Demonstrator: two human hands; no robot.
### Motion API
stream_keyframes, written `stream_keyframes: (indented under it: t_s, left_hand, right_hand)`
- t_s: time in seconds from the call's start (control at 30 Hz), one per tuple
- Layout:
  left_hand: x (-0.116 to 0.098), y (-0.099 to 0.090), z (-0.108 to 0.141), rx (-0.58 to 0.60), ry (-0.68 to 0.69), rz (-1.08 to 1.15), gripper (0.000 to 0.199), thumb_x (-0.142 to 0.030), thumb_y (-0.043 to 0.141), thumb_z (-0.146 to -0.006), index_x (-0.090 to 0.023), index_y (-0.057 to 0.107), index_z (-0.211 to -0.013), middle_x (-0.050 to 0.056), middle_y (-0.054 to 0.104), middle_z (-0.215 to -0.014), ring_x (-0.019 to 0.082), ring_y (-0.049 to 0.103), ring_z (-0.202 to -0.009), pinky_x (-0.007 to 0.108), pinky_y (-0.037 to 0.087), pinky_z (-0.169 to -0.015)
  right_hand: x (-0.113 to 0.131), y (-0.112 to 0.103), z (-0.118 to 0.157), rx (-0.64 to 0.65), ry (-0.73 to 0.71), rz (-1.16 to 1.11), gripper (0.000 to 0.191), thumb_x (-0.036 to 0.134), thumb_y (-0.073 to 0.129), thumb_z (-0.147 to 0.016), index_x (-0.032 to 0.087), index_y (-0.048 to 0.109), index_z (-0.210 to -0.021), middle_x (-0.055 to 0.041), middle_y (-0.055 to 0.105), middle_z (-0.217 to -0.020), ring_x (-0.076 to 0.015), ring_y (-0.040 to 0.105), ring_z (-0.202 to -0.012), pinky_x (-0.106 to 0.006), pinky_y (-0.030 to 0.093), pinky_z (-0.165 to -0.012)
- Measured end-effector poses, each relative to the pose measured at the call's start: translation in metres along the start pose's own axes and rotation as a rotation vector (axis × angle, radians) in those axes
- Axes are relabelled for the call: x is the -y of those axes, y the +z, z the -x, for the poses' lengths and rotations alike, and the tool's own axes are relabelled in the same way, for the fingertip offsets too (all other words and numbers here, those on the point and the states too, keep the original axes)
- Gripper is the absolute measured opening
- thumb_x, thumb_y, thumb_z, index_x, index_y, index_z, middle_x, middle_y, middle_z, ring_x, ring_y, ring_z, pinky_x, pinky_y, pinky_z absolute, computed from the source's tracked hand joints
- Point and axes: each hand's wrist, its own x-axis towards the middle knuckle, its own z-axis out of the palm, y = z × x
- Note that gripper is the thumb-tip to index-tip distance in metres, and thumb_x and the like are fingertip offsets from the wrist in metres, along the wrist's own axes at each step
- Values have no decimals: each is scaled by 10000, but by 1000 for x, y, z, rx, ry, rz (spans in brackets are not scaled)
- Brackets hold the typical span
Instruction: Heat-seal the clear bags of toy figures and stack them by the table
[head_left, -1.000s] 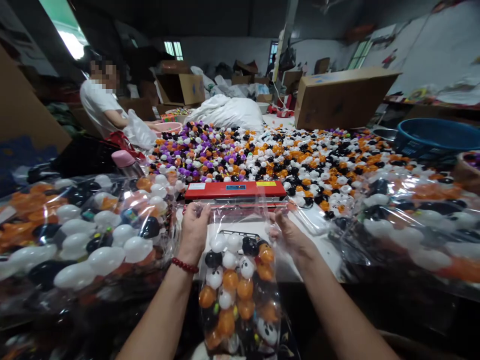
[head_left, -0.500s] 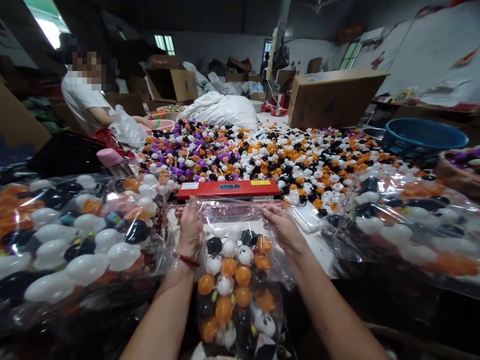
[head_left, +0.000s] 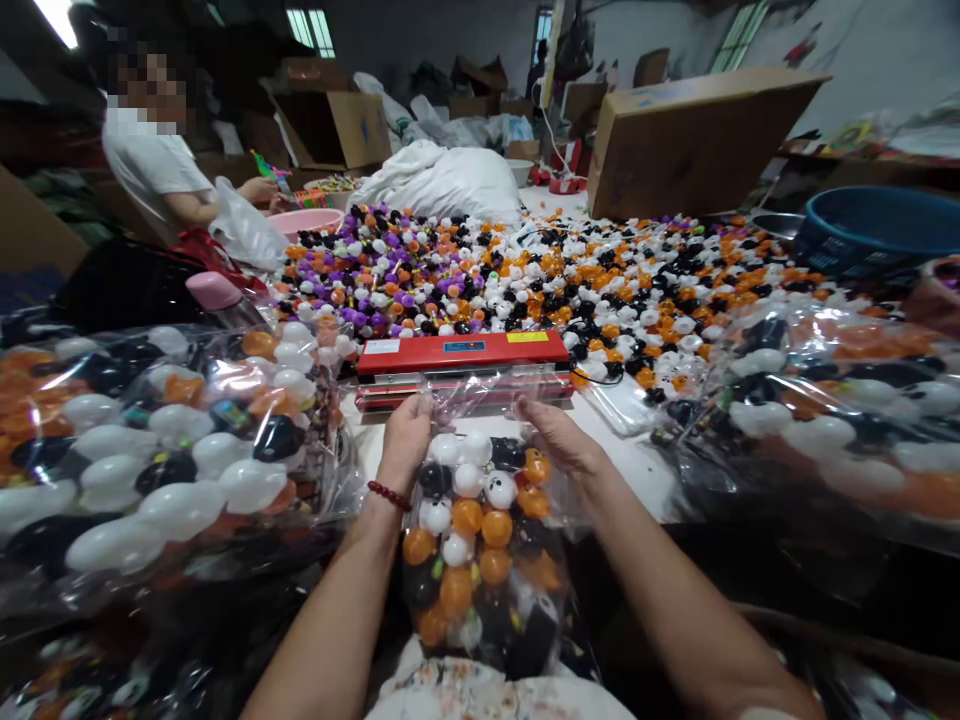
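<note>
Between my hands hangs a clear plastic bag [head_left: 469,515] filled with small orange, white and black toys, some with printed faces. My left hand [head_left: 405,435], with a red bead bracelet at the wrist, is closed on the bag's left top edge. My right hand [head_left: 559,435] pinches the right top edge. The bag's open, wrinkled top lies at the front of a red heat sealer [head_left: 465,352] on the white table. Its filled lower part hangs down toward my lap.
Large filled clear bags lie on the left [head_left: 165,450] and right [head_left: 847,410]. Behind the sealer spreads a heap of small toys [head_left: 510,270]. A pink-lidded bottle [head_left: 217,295], a cardboard box [head_left: 690,140] and a blue basket [head_left: 877,235] stand around. A person in white [head_left: 150,170] works at left.
Both hands have drawn closer together and carried the bag's top edge slightly up toward the sealer. My view has tilted down a little. The other person's hand now lifts a colourful item.
</note>
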Motion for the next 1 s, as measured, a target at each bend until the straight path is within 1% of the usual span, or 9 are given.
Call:
stream_keyframes:
  t_s: [0.13, 0.27, 0.37, 0.53, 0.6, 0.67, 0.73, 0.83, 1.0]
  left_hand:
    - [-3, 0, 12, -35, 78, -39, 274, -451, 632, -774, -186, 603, -831, -25, 581, -619, 125, 537, -496, 226, 458, -484]
    - [-7, -2, 17, -59, -6, 168, 339, -471, 714, -712, -184, 571, -821, -24, 581, -587, 130, 546, -493, 238, 479, -503]
    - [-12, -6, 16, -59, -59, 300, 376, -484, 752, -699, -189, 567, -843, -18, 602, -604, 145, 572, -514, 273, 513, -550]
    - [-24, -18, 23, 93, -213, 422, 538, -672, 674, -731, -153, 637, -869, 87, 678, -776, 206, 666, -734, 301, 543, -662]
    - [-25, -21, 28, 185, -253, 389, 521, -624, 749, -682, -140, 672, -858, 107, 692, -825, 217, 669, -780, 298, 540, -684]
    - [-22, -23, 30, 250, -275, 308, 441, -451, 864, -594, -126, 697, -841, 103, 703, -846, 197, 660, -768, 275, 529, -690]
    - [-16, -22, 30, 209, -277, 239, 402, -319, 902, -509, -103, 699, -779, 103, 707, -825, 173, 648, -730, 251, 516, -678]
    - [-8, -15, 24, 82, -216, 240, 384, -329, 888, -494, -105, 652, -700, 74, 687, -728, 151, 636, -675, 245, 508, -669]
    - [-4, 2, 8, 78, -107, 263, 357, -355, 836, -549, -131, 600, -698, 3, 617, -629, 124, 594, -570, 251, 499, -625]
  right_hand:
    - [2, -2, 4, 42, -27, 151, 416, 541, 797, -659, 150, 740, -786, -65, 685, -802, -177, 555, -732, -271, 378, -651]
    - [15, 1, 12, -88, -119, 177, 350, 497, 741, -719, 171, 728, -847, -33, 663, -767, -142, 519, -646, -250, 349, -586]
    - [21, 5, 16, -93, -163, 106, 323, 476, 725, -744, 182, 683, -872, -11, 631, -736, -140, 523, -657, -243, 360, -591]
    - [18, 10, 13, -81, -138, -105, 304, 407, 774, -639, 192, 615, -784, 11, 579, -722, -126, 475, -605, -241, 343, -535]
    - [14, 11, 9, -106, -129, -133, 305, 400, 774, -605, 190, 591, -729, 6, 573, -706, -131, 468, -594, -250, 344, -525]
    - [11, 11, 7, -137, -132, -150, 318, 402, 781, -582, 187, 585, -711, -4, 586, -717, -133, 471, -596, -253, 344, -523]
    - [8, 11, 7, -169, -120, -185, 348, 427, 797, -580, 181, 600, -729, -14, 604, -741, -135, 482, -606, -247, 324, -508]
    - [8, 9, 12, -123, -62, -200, 416, 546, 775, -666, 175, 628, -784, -17, 604, -729, -135, 493, -608, -238, 295, -496]
    - [5, 7, 10, -30, -100, 23, 398, 490, 844, -642, 153, 688, -784, -10, 636, -740, -124, 517, -648, -237, 363, -584]
